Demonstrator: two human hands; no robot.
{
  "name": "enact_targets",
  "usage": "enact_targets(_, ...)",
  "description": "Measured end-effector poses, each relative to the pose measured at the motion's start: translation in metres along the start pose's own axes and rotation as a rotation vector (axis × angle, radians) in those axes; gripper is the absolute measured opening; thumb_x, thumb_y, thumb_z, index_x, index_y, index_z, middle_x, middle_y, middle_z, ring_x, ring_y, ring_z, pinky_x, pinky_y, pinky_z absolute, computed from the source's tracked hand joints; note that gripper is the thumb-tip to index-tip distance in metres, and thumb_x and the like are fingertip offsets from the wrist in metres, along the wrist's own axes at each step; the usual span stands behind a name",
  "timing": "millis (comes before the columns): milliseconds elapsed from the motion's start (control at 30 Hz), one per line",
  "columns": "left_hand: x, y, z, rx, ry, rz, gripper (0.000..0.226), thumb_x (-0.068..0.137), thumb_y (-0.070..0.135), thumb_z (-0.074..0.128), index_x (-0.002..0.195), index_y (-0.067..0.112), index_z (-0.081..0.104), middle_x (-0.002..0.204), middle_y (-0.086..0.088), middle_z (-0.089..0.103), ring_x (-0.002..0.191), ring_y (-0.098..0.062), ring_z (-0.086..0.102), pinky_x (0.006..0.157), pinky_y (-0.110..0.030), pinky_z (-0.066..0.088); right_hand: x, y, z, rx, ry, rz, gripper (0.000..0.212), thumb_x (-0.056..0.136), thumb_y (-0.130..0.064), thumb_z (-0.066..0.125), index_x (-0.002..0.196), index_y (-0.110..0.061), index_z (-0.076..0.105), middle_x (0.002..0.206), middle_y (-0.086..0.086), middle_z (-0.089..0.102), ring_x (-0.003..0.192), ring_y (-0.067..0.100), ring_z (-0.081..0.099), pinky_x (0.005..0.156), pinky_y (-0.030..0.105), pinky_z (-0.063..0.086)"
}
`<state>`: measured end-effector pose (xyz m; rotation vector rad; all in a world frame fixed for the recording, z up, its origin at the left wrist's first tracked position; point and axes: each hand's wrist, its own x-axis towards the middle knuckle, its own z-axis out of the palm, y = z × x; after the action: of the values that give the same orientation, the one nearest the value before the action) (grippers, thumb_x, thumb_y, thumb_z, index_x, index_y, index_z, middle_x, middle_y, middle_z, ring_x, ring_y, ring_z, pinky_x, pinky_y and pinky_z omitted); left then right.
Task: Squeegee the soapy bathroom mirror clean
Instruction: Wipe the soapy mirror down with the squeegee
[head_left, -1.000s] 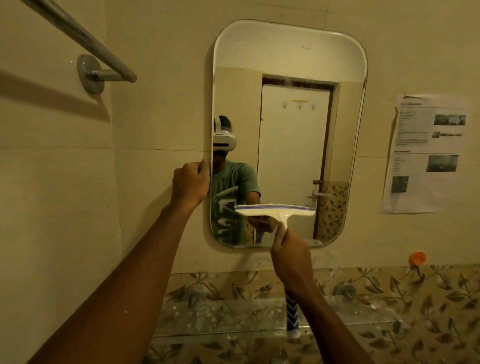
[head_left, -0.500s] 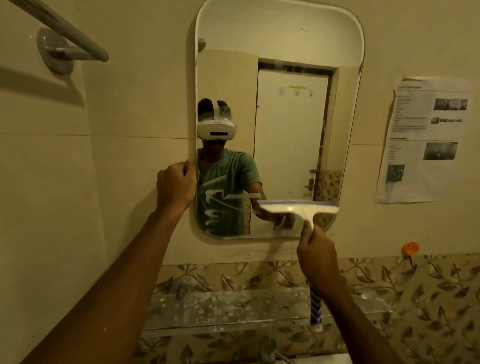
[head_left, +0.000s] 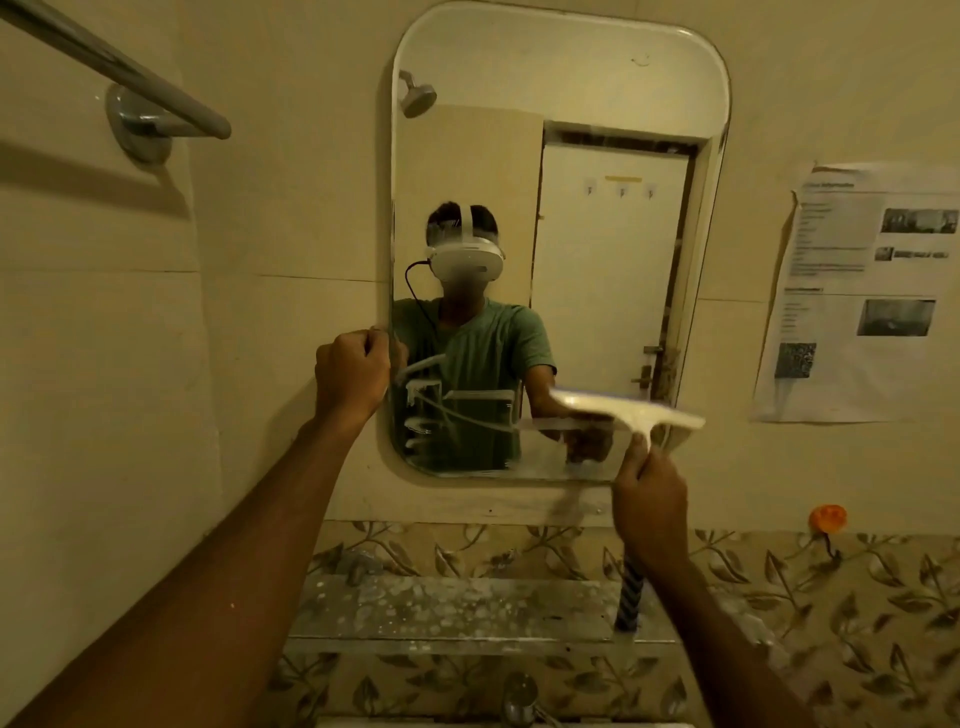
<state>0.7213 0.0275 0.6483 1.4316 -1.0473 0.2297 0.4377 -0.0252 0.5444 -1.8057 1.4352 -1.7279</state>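
Since a sec ago our squeegee (head_left: 626, 410) has slid right w/ the right hand (head_left: 649, 501), blade now at the mirror (head_left: 561, 78)'s lower-right corner, its right tip past the edge. So that strip looks nearly wiped; soap streaks (head_left: 431, 410) remain lower-left, prob next. Blade's long axis runs roughly horizontal, left end a bit higher; handle points down toward us. Right hand's clamped round the handle; left hand (head_left: 353, 374) is fisted on the mirror's left edge.

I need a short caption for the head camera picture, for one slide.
Right hand draws a squeegee across the mirror's lower right while the left hand grips its left edge.
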Motion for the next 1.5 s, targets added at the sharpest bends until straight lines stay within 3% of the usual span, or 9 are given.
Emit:
enact_targets(100,-0.002,0.001,-0.002,-0.020,-0.011,-0.018,0.046,0.099,0.029,0.043,0.075,-0.002,0.066,0.070,-0.023,0.066,0.067,-0.036,0.065,0.068,-0.049,0.057,-0.031,0.013,0.003,-0.027,-0.058,0.069,0.040,0.105,-0.034,0.031,0.073,-0.019,0.051,0.061,0.005,0.054,0.052,0.022,0.055,0.047,0.028,0.044)
enact_targets(233,-0.003,0.003,-0.006,-0.053,-0.026,-0.044,0.045,0.099,0.029,0.044,0.072,0.000,0.065,0.070,-0.022,0.066,0.066,-0.035,0.066,0.068,-0.049,0.058,-0.007,-0.031,-0.014,-0.013,-0.019,-0.011,0.042,0.106,-0.031,0.031,0.069,-0.019,0.047,0.060,0.001,0.049,0.050,0.014,0.045,0.046,0.025,0.031)
enact_targets(400,-0.004,0.002,-0.007,-0.079,-0.053,-0.046,0.042,0.100,0.028,0.044,0.065,0.012,0.061,0.060,-0.007,0.061,0.054,-0.019,0.061,0.067,-0.040,0.059,0.022,-0.076,-0.005,0.013,-0.010,-0.090,0.042,0.106,-0.033,0.029,0.075,-0.017,0.052,0.062,-0.002,0.051,0.052,0.009,0.048,0.046,0.019,0.030)
enact_targets(567,-0.002,-0.002,-0.008,-0.065,-0.077,-0.005,0.045,0.101,0.027,0.044,0.076,-0.004,0.065,0.071,-0.022,0.067,0.066,-0.032,0.067,0.069,-0.045,0.058,-0.043,-0.039,0.029,0.006,-0.158,0.042,0.039,0.105,-0.034,0.032,0.075,-0.021,0.053,0.060,0.001,0.053,0.047,0.010,0.048,0.041,0.020,0.036)
enact_targets(667,0.001,-0.008,-0.008,-0.082,-0.104,0.018,0.046,0.100,0.028,0.043,0.075,-0.003,0.065,0.068,-0.020,0.067,0.063,-0.031,0.067,0.067,-0.047,0.058,-0.058,-0.044,0.035,-0.023,-0.107,0.064,0.042,0.105,-0.035,0.029,0.072,-0.021,0.051,0.061,0.002,0.054,0.053,0.016,0.052,0.044,0.021,0.033)
enact_targets(900,0.003,-0.013,-0.009,-0.129,-0.141,0.014,0.046,0.101,0.028,0.041,0.077,-0.003,0.064,0.070,-0.019,0.066,0.062,-0.031,0.066,0.064,-0.049,0.058,-0.009,-0.121,0.044,0.032,0.003,-0.092,0.041,0.106,-0.034,0.027,0.082,-0.016,0.055,0.064,-0.007,0.050,0.053,0.001,0.046,0.041,0.011,0.031)
enact_targets(1167,0.008,-0.019,-0.009,-0.138,-0.178,0.042,0.047,0.102,0.030,0.038,0.076,0.001,0.064,0.071,-0.021,0.067,0.064,-0.032,0.067,0.066,-0.047,0.058,-0.092,-0.066,0.081,-0.068,-0.103,0.012,0.038,0.104,-0.036,0.030,0.084,-0.018,0.057,0.060,-0.004,0.055,0.047,0.005,0.050,0.041,0.014,0.032)
enact_targets(1300,0.010,-0.020,-0.011,-0.220,-0.233,-0.006,0.048,0.102,0.033,0.036,0.069,0.009,0.061,0.069,-0.015,0.065,0.064,-0.028,0.065,0.069,-0.046,0.059,-0.055,-0.111,0.067,0.061,-0.024,-0.082,0.040,0.106,-0.032,0.030,0.075,-0.020,0.053,0.056,-0.006,0.046,0.040,-0.002,0.045,0.034,0.009,0.030)
enact_targets(1500,0.021,-0.020,-0.017,-0.309,-0.356,-0.125,0.062,0.102,0.047,0.022,0.073,0.010,0.063,0.068,-0.008,0.065,0.066,-0.023,0.064,0.072,-0.035,0.053,-0.020,-0.147,0.074,0.022,-0.050,-0.149,0.034,0.105,-0.035,0.031,0.089,-0.018,0.055,0.065,-0.010,0.054,0.051,0.000,0.052,0.043,0.010,0.034)
